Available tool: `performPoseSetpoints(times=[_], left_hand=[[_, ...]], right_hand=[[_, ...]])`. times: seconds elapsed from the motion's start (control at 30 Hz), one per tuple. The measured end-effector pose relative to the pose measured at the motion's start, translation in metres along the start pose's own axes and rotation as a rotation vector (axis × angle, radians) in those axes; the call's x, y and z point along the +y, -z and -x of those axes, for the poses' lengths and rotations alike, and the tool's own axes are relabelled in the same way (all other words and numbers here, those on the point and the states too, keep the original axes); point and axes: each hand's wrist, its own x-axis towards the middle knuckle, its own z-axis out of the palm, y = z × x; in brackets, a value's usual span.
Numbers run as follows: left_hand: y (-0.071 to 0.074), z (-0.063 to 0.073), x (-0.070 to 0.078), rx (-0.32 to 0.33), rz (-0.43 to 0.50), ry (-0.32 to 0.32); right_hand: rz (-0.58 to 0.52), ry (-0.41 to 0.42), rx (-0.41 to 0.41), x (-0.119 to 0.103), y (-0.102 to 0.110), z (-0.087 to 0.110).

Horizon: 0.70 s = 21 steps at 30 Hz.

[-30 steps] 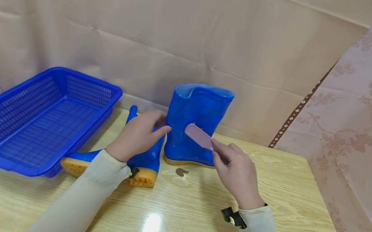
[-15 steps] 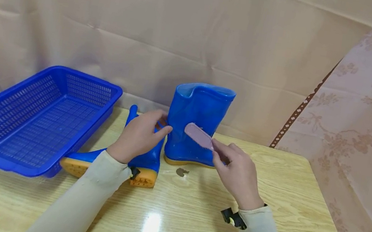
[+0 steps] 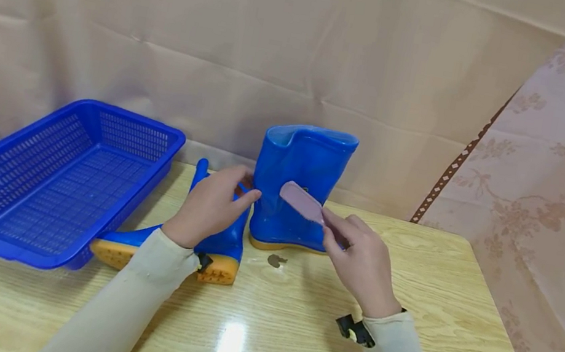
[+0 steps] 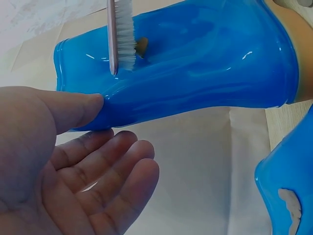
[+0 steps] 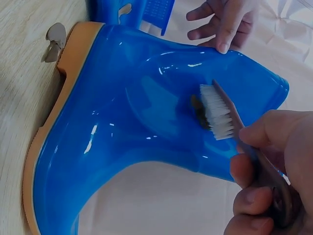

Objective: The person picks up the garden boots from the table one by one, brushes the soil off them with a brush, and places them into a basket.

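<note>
A blue rubber boot [image 3: 295, 166] with a yellow sole stands upright near the back of the table. My right hand [image 3: 360, 264] grips the handle of a pinkish scrub brush [image 3: 303, 202]. The brush's white bristles [image 5: 217, 112] meet a brown smear [image 5: 199, 111] on the boot's shaft. My left hand [image 3: 213, 205] steadies the shaft from the left: the thumb touches its side, and the other fingers extend loosely by its edge. A second blue boot [image 3: 229, 239] lies beneath the left hand and forearm, partly hidden, with a greyish-brown smear [image 4: 292, 209] on it.
At the left stands a blue plastic basket [image 3: 90, 187] with perforated walls, close to the lying boot's yellow sole [image 3: 112, 253]. A brown lump [image 3: 276, 261] lies on the wooden table [image 3: 300, 341] before the standing boot. A beige curtain [image 3: 224, 54] hangs behind.
The brush head has shifted slightly upward on the boot's shaft, still in my right hand's grip. The left hand and both boots stay almost where they were.
</note>
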Motion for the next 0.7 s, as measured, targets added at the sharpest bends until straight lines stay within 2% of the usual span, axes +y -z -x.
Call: performPoseSetpoints(times=[0.13, 0.4, 0.7], left_hand=[[0.0006, 0.0003, -0.0003, 0.001, 0.000, -0.003], [-0.0013, -0.0001, -0.0019, 0.000, 0.001, -0.001], [-0.0013, -0.0017, -0.0026, 0.003, 0.001, -0.004]], right_hand=[[-0.003, 0.017, 0.018, 0.0016, -0.0009, -0.0004], [-0.007, -0.062, -0.032, 0.0048, 0.0011, -0.0002], [0.006, -0.114, -0.086, 0.0041, 0.0038, -0.0008]])
